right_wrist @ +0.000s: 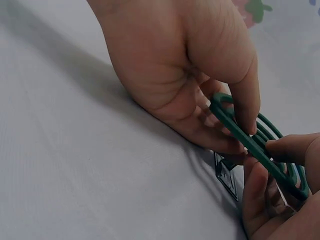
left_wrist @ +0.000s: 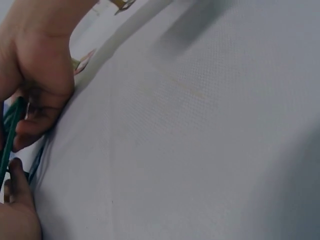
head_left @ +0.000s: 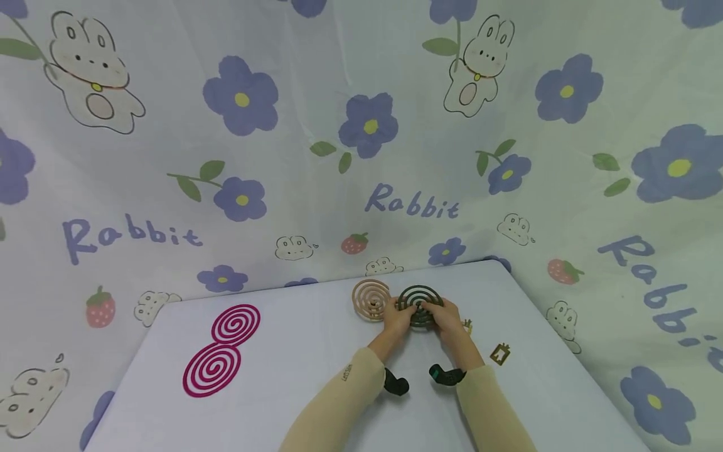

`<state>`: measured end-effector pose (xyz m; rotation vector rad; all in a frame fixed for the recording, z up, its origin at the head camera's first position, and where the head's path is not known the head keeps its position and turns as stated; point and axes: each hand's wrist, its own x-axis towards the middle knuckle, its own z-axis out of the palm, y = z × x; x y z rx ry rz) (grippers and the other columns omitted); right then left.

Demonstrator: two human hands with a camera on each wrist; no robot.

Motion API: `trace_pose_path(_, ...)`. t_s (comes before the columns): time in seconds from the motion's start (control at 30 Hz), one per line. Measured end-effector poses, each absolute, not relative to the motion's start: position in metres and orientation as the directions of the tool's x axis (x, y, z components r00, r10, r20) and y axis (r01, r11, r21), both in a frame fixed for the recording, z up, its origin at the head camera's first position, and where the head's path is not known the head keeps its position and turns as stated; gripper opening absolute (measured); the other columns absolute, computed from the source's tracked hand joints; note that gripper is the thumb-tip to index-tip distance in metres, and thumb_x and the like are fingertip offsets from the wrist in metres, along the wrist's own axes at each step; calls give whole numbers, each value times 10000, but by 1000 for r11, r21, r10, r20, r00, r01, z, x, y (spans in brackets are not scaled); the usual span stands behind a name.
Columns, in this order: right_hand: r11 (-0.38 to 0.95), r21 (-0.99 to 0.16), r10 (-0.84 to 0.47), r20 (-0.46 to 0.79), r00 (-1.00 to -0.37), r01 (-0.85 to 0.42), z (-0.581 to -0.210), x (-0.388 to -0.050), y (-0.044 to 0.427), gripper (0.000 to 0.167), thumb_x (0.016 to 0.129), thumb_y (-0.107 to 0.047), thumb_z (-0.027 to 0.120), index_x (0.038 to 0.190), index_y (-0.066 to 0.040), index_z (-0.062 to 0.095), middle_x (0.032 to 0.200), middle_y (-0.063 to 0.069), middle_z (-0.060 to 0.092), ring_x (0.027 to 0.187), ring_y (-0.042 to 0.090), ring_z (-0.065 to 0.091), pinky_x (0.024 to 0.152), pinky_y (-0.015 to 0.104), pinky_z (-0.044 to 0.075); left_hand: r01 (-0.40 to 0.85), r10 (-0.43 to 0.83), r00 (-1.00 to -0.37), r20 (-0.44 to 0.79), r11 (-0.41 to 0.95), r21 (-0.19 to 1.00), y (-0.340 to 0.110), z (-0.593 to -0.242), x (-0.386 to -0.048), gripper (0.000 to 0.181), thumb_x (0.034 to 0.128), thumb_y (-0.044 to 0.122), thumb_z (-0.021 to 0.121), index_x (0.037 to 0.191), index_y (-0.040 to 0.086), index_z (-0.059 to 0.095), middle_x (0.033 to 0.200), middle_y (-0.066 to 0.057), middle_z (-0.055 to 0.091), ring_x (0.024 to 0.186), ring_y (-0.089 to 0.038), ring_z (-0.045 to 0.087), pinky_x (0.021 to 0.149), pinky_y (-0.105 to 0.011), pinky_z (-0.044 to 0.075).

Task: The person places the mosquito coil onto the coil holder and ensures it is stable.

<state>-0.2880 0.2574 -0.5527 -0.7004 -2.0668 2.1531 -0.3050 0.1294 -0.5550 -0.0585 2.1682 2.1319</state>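
Observation:
A dark green mosquito coil [head_left: 419, 295] is held up between the two hands near the table's far side. The left hand [head_left: 397, 320] pinches its left part, thumb on the near face and fingers behind. On its right side the right hand [head_left: 449, 319] pinches it the same way, both thumbs close to the centre. In the right wrist view the coil [right_wrist: 250, 142] is seen tilted, nearly edge-on. Below it a small metal coil stand [right_wrist: 226, 177] shows by the right hand's fingers. Just left of the hands is a tan mosquito coil [head_left: 369, 295].
Two magenta coils [head_left: 212, 369] lie touching on the left of the white table [head_left: 305, 351]. Gold metal stands lie at the right, one stand [head_left: 500, 353] in full view, another [head_left: 467, 326] partly behind the right hand. A patterned curtain [head_left: 305, 188] hangs behind the table.

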Motion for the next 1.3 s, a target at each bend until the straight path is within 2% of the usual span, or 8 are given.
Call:
trace_pose_path(0.17, -90, -963, 350, -271, -897, 255, -556, -285, 258, 478, 892, -165, 706, 1247, 108, 540, 1197, 216, 596, 934, 207, 609, 722, 269, 517, -81, 46, -996, -81, 0, 997, 129, -561, -304, 300, 848, 61, 713, 1118, 8, 592, 1094, -117, 586, 1022, -230, 557, 860, -353, 489)
trace_pose_path(0.37, -84, -964, 331, -265, -905, 252, -556, -285, 259, 482, 891, -177, 711, 1260, 84, 541, 1206, 197, 595, 968, 215, 604, 742, 269, 514, -84, 59, -995, -83, -9, 996, 128, -560, -306, 297, 855, 55, 705, 1118, -21, 591, 1112, -142, 589, 1023, -236, 559, 851, -349, 494)
trace_pose_path(0.77, -64, -971, 311, -237, -920, 229, -558, -282, 261, 473, 879, -135, 713, 1292, 11, 535, 1144, 146, 620, 846, 148, 608, 679, 267, 500, -102, 65, -993, -102, 11, 995, 128, -561, -303, 307, 839, 50, 702, 1115, -17, 585, 1112, -142, 595, 1011, -229, 569, 848, -345, 499)
trace_pose_path(1.03, -72, -971, 291, -237, -927, 226, -556, -282, 261, 501, 887, -154, 706, 1312, 21, 508, 1176, 158, 599, 893, 167, 613, 714, 273, 516, -115, 59, -992, -115, 0, 993, 129, -559, -302, 315, 853, 77, 699, 1130, -18, 582, 1117, -143, 601, 1028, -253, 580, 861, -361, 500)
trace_pose_path(1.3, -93, -969, 300, -248, -921, 231, -555, -284, 262, 453, 887, -136, 707, 1263, 46, 532, 1097, 128, 624, 844, 150, 615, 690, 262, 512, -104, 58, -993, -102, -36, 994, 131, -560, -303, 302, 852, 53, 692, 1114, -39, 572, 1102, -144, 613, 1031, -237, 582, 875, -347, 495)
